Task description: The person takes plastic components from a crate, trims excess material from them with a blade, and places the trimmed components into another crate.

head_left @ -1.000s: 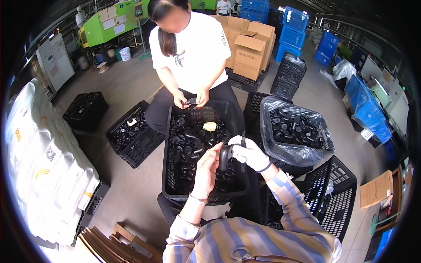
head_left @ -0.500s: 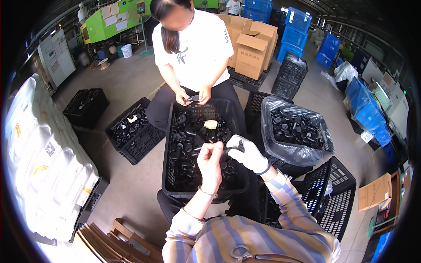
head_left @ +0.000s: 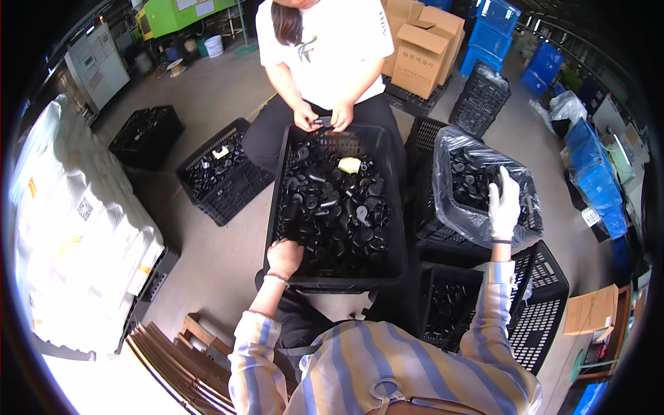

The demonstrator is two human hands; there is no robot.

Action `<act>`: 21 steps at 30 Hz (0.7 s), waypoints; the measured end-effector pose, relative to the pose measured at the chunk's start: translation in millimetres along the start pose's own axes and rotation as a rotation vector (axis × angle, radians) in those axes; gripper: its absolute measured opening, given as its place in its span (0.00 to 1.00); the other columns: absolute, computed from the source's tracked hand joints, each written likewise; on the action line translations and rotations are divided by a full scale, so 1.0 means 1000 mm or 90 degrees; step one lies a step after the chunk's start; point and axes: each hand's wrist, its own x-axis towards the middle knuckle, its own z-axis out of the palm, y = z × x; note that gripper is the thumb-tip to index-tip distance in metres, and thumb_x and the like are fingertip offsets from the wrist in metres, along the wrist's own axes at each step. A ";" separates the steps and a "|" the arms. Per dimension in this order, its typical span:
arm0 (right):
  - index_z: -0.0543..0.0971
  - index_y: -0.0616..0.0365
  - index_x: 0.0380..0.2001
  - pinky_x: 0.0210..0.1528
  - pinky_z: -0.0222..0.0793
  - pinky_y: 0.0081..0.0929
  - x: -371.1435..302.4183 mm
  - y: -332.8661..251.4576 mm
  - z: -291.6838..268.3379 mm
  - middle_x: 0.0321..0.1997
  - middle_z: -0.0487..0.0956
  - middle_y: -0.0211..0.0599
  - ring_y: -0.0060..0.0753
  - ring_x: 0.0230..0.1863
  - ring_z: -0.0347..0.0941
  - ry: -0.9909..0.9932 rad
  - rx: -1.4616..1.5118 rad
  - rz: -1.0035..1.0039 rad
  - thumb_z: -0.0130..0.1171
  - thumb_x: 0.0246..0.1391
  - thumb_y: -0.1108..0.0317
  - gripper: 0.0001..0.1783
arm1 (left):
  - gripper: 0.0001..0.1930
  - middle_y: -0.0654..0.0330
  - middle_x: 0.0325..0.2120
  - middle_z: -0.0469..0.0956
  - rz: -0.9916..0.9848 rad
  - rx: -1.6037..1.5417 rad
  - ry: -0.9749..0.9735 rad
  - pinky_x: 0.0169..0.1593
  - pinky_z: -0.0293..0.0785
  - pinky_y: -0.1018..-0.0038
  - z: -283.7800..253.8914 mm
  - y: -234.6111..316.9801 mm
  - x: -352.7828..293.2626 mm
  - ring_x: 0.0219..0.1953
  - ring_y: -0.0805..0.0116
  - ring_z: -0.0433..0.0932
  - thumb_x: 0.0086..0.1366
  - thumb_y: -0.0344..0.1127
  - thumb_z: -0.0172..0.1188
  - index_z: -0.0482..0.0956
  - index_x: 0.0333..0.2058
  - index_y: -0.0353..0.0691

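Observation:
My bare left hand (head_left: 285, 258) is at the near left corner of a large black crate (head_left: 346, 282), its fingers curled down by the black plastic parts (head_left: 332, 207) inside. What its fingertips hold, if anything, is hidden. My right hand (head_left: 505, 207), in a white glove, is over a crate lined with clear plastic film (head_left: 453, 214) on the right. Its fingers are stretched and the thumb stands apart, with nothing visible in it. More black parts (head_left: 467, 176) lie in that lined crate. A yellowish piece (head_left: 349, 165) rests on the parts in the large crate.
Across the crate a person (head_left: 325, 55) holds a small dark part (head_left: 322, 121) in both hands. A crate of parts (head_left: 225, 176) stands on the left, another (head_left: 453, 301) beside my right side. White wrapped sacks (head_left: 83, 235) are stacked at far left, cardboard boxes (head_left: 422, 59) behind.
My hands have come apart: the left moved down-left to the crate's near corner, the right moved right over the lined crate. The dark part near my right fingers no longer shows there.

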 end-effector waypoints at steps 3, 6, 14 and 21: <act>0.73 0.61 0.41 0.44 0.65 0.26 -0.020 -0.011 0.009 0.38 0.75 0.41 0.33 0.40 0.71 -0.148 0.303 0.081 0.51 0.48 0.69 0.15 | 0.21 0.54 0.39 0.71 0.178 0.047 -0.074 0.43 0.69 0.67 0.028 0.014 0.010 0.44 0.56 0.70 0.47 0.41 0.58 0.71 0.43 0.47; 0.75 0.62 0.35 0.43 0.65 0.27 -0.051 -0.046 0.027 0.35 0.76 0.43 0.38 0.39 0.72 -0.278 0.346 0.019 0.52 0.47 0.69 0.11 | 0.30 0.53 0.43 0.69 0.182 0.236 -0.210 0.43 0.69 0.66 0.078 0.028 0.033 0.46 0.57 0.69 0.49 0.39 0.58 0.61 0.52 0.53; 0.76 0.61 0.34 0.24 0.64 0.14 -0.134 -0.077 0.058 0.23 0.74 0.28 0.14 0.21 0.67 -0.563 0.612 0.237 0.52 0.49 0.70 0.09 | 0.10 0.56 0.37 0.72 0.194 0.210 -0.127 0.40 0.71 0.67 0.093 0.039 0.040 0.40 0.60 0.74 0.57 0.33 0.47 0.71 0.37 0.43; 0.73 0.62 0.39 0.27 0.63 0.13 -0.148 -0.106 0.065 0.23 0.70 0.23 0.13 0.23 0.65 -0.600 0.763 0.366 0.53 0.49 0.69 0.14 | 0.04 0.56 0.29 0.75 0.106 -0.521 -0.126 0.35 0.75 0.72 0.062 0.040 0.040 0.33 0.63 0.76 0.55 0.27 0.52 0.73 0.30 0.39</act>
